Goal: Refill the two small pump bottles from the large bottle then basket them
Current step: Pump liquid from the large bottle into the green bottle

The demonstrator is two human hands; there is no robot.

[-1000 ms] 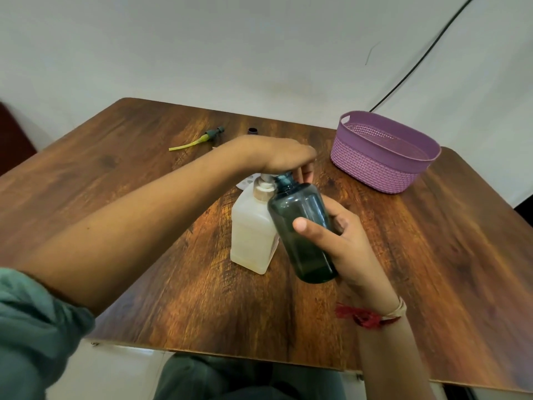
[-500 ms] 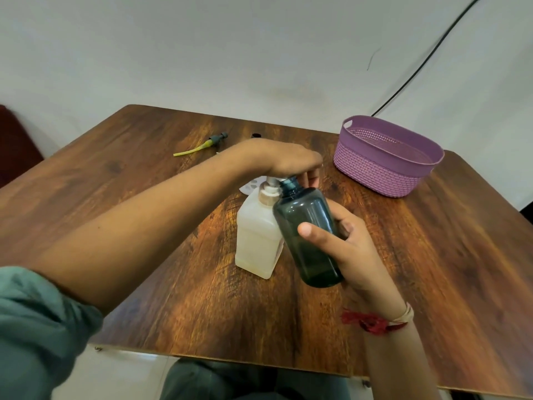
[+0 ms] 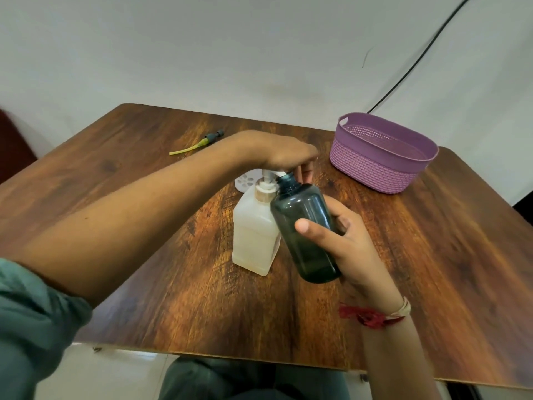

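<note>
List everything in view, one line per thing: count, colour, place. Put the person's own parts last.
table: 1, dark brown wood grain, fills the middle of the view
large bottle: 1, translucent white with a white pump, upright at table centre
small bottle: 1, dark blue-grey, open neck, tilted with its mouth at the pump spout
basket: 1, purple, far right of the table, nothing seen inside
pump tube: 1, yellow-green with a dark cap, lying at far left
white disc: 1, perforated, behind the large bottle
cable: 1, black, running along the white backdrop
wrist thread: 1, red, on the right wrist
left hand: 1, on top of the pump
right hand: 1, gripping the small bottle
</note>
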